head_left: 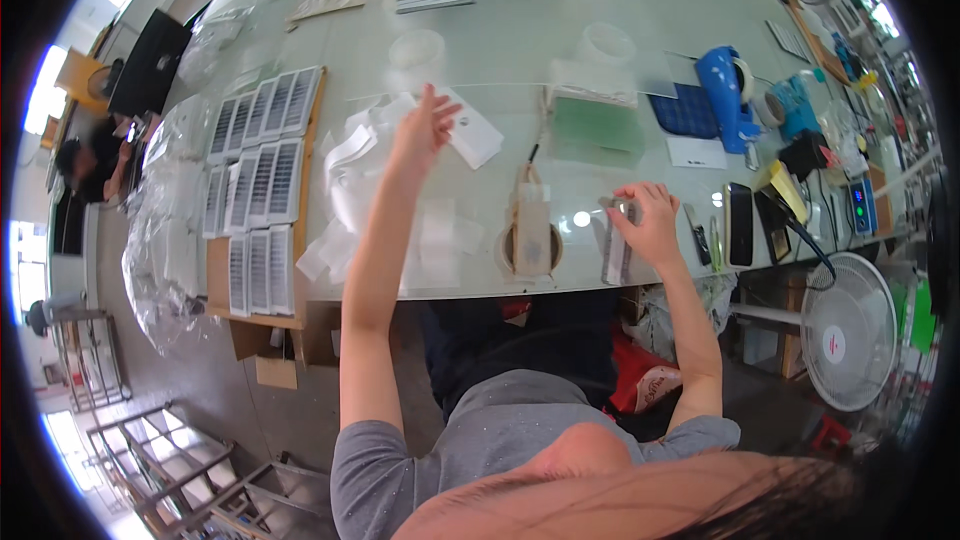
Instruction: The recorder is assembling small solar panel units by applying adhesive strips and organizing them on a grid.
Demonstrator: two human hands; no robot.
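My left hand [428, 128] reaches over the table with its fingers stretched and apart, holding nothing that I can see. Right beside it lies a white card [474, 130] with a small dark mark. Loose white paper strips [350, 175] are heaped under and left of my left forearm. Near the table's front edge, my right hand [650, 222] has its fingers curled around the upper end of a narrow grey strip-shaped piece [616, 258]. The fingers partly cover that piece. Between my hands, a tan flat block [533, 238] lies across a round brown ring [507, 255].
At left, a cardboard tray [312, 130] holds rows of grey-striped white pieces. A green pad [597, 128] lies mid-table. To the right are a blue tape dispenser [722, 95], a black phone [738, 225] and a white fan [848, 332]. Another person [95, 160] sits at far left.
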